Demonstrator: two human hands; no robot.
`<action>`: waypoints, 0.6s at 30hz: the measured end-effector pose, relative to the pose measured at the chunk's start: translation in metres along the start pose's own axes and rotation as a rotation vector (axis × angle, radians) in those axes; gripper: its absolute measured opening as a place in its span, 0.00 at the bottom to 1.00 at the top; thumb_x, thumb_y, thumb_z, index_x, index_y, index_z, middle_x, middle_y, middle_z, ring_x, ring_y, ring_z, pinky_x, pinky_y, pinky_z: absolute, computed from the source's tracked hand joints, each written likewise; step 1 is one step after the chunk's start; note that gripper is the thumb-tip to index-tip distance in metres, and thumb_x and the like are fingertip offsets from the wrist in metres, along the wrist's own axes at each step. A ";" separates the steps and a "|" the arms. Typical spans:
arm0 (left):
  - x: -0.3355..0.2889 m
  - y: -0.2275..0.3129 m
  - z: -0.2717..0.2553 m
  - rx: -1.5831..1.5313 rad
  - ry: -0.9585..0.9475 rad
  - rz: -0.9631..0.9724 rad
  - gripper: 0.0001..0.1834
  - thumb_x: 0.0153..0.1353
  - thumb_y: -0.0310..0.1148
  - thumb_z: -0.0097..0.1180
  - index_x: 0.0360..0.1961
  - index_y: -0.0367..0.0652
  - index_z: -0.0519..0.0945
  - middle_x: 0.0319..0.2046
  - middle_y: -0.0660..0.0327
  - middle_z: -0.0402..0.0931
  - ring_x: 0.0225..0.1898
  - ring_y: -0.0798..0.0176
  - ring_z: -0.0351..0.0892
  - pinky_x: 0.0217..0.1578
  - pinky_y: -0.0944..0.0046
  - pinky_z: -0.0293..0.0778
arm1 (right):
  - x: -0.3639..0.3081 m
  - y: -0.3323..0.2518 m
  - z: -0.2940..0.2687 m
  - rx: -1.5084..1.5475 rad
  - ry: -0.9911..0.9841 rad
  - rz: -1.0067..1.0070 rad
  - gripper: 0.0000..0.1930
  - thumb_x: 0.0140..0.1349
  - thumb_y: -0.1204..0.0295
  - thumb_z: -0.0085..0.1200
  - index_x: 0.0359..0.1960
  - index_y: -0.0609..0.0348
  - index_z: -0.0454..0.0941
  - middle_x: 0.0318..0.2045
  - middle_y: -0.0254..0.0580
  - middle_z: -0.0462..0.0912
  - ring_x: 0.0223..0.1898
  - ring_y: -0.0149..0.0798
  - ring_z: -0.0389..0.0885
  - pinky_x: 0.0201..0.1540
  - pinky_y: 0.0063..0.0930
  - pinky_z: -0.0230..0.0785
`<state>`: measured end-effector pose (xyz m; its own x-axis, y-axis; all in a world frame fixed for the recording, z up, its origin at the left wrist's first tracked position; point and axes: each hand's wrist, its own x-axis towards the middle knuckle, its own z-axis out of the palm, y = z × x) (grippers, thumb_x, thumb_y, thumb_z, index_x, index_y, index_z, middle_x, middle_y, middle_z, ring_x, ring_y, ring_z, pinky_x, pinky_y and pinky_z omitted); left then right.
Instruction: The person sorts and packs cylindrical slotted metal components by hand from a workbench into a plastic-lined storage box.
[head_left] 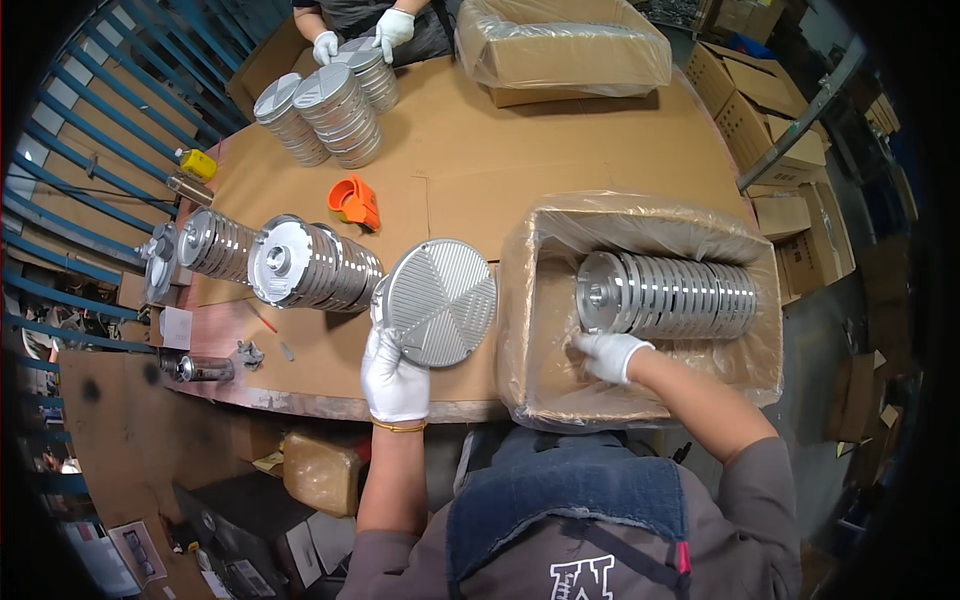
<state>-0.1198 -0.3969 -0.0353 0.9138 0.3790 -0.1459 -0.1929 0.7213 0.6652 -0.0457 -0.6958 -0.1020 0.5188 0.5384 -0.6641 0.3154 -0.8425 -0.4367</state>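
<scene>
My left hand (396, 380), in a white glove, grips the lower left edge of a round silver metal disc (441, 302). The disc is tilted up, its ribbed face with wedge-shaped sections toward me. In the plastic-lined cardboard box (515, 370) on the right, my gloved right hand (610, 357) is closed, fingertips beside the clear liner (555, 290). What it holds, if anything, I cannot make out. Just beyond it a row of similar discs (680, 297) lies on its side in the box. Left of my held disc, another row of discs (318, 265) lies on the table.
Across the cardboard-covered table (480, 160), a co-worker's gloved hands (394, 32) touch upright disc stacks (338, 115). An orange tape dispenser (355, 203), a metal can (205, 369) and a yellow bottle (197, 164) stand leftward. Another lined box (565, 60) is at the back.
</scene>
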 end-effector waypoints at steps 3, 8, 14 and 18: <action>-0.007 -0.003 -0.006 -0.192 0.005 -0.101 0.18 0.62 0.36 0.51 0.51 0.37 0.73 0.52 0.56 0.72 0.54 0.57 0.70 0.59 0.54 0.63 | -0.002 0.004 -0.004 0.099 0.060 0.033 0.27 0.58 0.63 0.47 0.60 0.57 0.62 0.55 0.59 0.70 0.55 0.55 0.69 0.57 0.39 0.61; -0.020 -0.008 0.000 -0.392 0.003 -0.318 0.21 0.61 0.38 0.53 0.52 0.38 0.73 0.54 0.55 0.71 0.57 0.51 0.66 0.60 0.46 0.58 | -0.012 0.007 -0.016 0.180 -0.068 -0.020 0.27 0.59 0.57 0.48 0.59 0.56 0.66 0.55 0.58 0.70 0.56 0.51 0.69 0.60 0.35 0.59; -0.026 -0.012 0.015 -0.548 -0.064 -0.484 0.23 0.62 0.36 0.50 0.56 0.38 0.69 0.57 0.53 0.68 0.59 0.50 0.65 0.61 0.45 0.57 | -0.041 -0.035 -0.042 1.146 0.039 -0.206 0.27 0.66 0.52 0.42 0.57 0.61 0.69 0.54 0.49 0.72 0.56 0.42 0.70 0.60 0.34 0.60; -0.026 -0.015 0.033 -0.595 -0.115 -0.632 0.22 0.61 0.35 0.51 0.55 0.39 0.70 0.56 0.53 0.68 0.59 0.51 0.65 0.61 0.44 0.58 | -0.057 -0.061 -0.055 1.741 0.032 -0.527 0.26 0.69 0.56 0.37 0.58 0.66 0.65 0.56 0.46 0.70 0.58 0.38 0.67 0.61 0.34 0.58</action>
<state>-0.1288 -0.4363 -0.0174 0.9370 -0.2316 -0.2617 0.2366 0.9715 -0.0125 -0.0511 -0.6761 -0.0043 0.6706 0.6945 -0.2606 -0.6525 0.3852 -0.6526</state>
